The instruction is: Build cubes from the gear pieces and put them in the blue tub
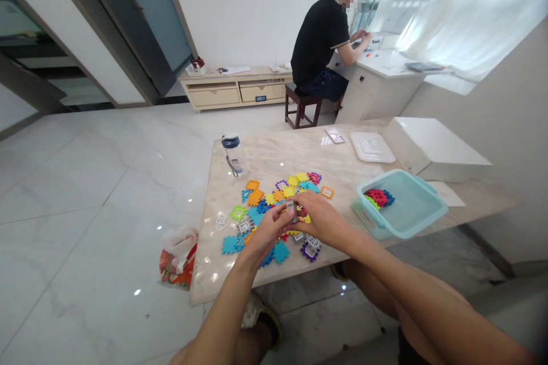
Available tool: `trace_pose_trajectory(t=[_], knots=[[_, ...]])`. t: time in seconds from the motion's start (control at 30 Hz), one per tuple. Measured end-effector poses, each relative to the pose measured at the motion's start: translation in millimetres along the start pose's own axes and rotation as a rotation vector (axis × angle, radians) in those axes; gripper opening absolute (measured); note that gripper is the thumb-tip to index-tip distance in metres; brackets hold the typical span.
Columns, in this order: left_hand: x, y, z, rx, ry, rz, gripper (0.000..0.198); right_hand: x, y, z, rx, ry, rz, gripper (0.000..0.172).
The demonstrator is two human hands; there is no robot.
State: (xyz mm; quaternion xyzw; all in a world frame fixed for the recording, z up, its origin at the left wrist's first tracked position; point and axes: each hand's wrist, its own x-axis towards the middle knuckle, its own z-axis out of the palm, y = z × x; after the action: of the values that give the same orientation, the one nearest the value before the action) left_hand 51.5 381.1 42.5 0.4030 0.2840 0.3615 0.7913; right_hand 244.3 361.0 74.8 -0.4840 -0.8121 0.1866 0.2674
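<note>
Both of my hands meet over a spread of toothed plastic tiles. My left hand (271,227) and my right hand (319,214) are closed round a small grey toothed piece (291,211), which my fingers partly cover. Beneath and around them lie orange tiles (255,198), yellow tiles (289,191), light blue tiles (281,252) and a green tile (238,213). Nearer to me, a purple-edged tile (309,252) carries white grid-like parts. A pair of loose white grid pieces (221,221) rests to the left of the pile.
A turquoise tub (405,228) on the right holds a few red, blue and green tiles. A clear bottle (235,161) stands at the back left; a white lid (372,147) and white box (439,148) lie at the back right. Another person (321,40) sits at a desk beyond.
</note>
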Motion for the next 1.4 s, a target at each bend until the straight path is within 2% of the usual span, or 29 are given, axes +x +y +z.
trace_pose_trajectory(t=[0.1, 0.13, 0.17, 0.27, 0.33, 0.4, 0.47, 0.5, 0.67, 0.77, 1.0, 1.13, 1.2, 1.27, 1.33, 1.4], knots=[[2, 1, 1.1, 0.001, 0.042, -0.010, 0.049, -5, 3, -7, 0.007, -0.059, 0.051, 0.075], [4, 1, 0.9, -0.006, 0.071, -0.016, 0.049, -7, 4, -11, 0.001, -0.074, 0.080, 0.079], [6, 2, 0.1, -0.012, 0.104, -0.023, 0.050, -9, 7, -14, -0.012, -0.090, 0.120, 0.075], [14, 2, -4.1, -0.063, 0.250, 0.014, 0.049, -13, 18, -23, -0.123, -0.176, 0.324, 0.044], [17, 4, -6.0, -0.100, 0.327, 0.030, 0.047, -17, 28, -23, -0.245, -0.329, 0.457, 0.030], [17, 5, -6.6, -0.122, 0.365, 0.030, 0.046, -22, 36, -18, -0.349, -0.507, 0.507, 0.022], [17, 6, -6.6, -0.130, 0.377, 0.022, 0.044, -28, 42, -6, -0.388, -0.619, 0.483, 0.020], [17, 6, -6.8, -0.133, 0.377, 0.012, 0.043, -31, 44, 0, -0.388, -0.644, 0.460, 0.025], [18, 5, -8.6, -0.145, 0.362, -0.034, 0.039, -44, 51, 23, -0.388, -0.709, 0.278, 0.061], [18, 5, -7.8, -0.149, 0.352, -0.039, 0.039, -49, 54, 25, -0.390, -0.721, 0.194, 0.063], [19, 3, -2.9, -0.167, 0.318, -0.034, 0.044, -51, 66, 25, -0.361, -0.658, 0.121, 0.043], [17, 3, -2.7, -0.172, 0.278, -0.042, 0.045, -39, 63, 14, -0.249, -0.571, 0.245, 0.038], [15, 5, -2.8, -0.158, 0.258, -0.032, 0.043, -28, 55, 1, -0.227, -0.456, 0.319, 0.036], [14, 8, -3.3, -0.134, 0.242, -0.012, 0.044, -16, 43, -15, -0.163, -0.267, 0.384, 0.039], [16, 10, -3.6, -0.090, 0.234, 0.020, 0.050, -5, 31, -28, 0.000, -0.055, 0.470, 0.044], [20, 10, -1.8, -0.027, 0.240, 0.072, 0.054, 4, 21, -36, 0.211, 0.077, 0.550, 0.045]])
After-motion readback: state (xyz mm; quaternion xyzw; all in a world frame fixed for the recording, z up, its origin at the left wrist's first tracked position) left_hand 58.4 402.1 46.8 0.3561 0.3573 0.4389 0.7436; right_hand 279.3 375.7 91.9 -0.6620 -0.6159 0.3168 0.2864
